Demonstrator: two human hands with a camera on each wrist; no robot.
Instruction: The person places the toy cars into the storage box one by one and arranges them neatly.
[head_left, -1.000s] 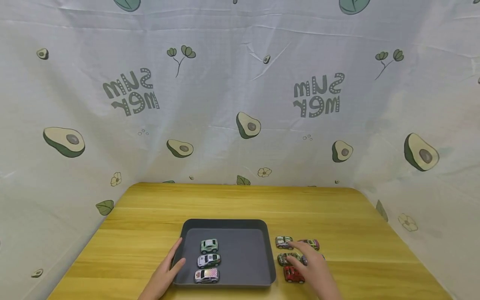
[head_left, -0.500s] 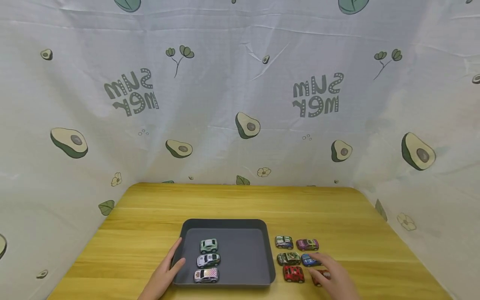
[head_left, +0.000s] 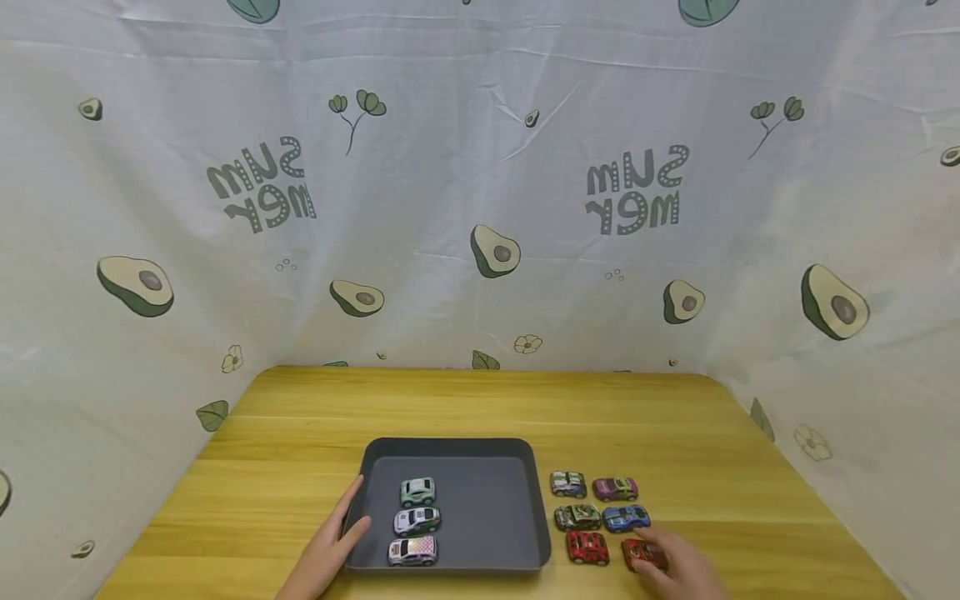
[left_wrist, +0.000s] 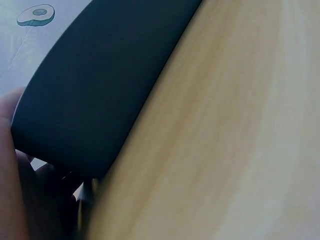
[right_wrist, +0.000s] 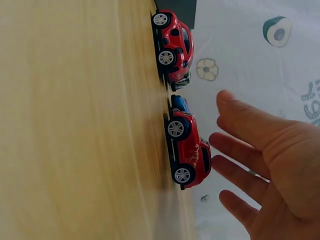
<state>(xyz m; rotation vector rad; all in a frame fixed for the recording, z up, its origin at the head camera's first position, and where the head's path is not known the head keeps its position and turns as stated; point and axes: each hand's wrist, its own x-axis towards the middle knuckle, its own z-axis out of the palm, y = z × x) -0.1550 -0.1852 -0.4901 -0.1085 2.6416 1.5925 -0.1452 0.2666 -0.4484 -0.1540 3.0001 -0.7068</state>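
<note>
On the table [head_left: 300,442], one red car [head_left: 634,551] lies beside the right hand [head_left: 681,565].

Curtained nook: avocado-print cloth [head_left: 427,175] round wood-grained table [head_left: 480,404]

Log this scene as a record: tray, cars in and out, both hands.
container: dark gray tray on wooden table
cars in tray: 3, stacked front to back at its left: pale green car, black-and-white car, pink-checked car
cars on table, right of tray: 6; white-green car, purple car, camouflage car, blue car, left red car, right red car
left hand: holds tray's left rim
right hand: at right red car; contact unclear
</note>
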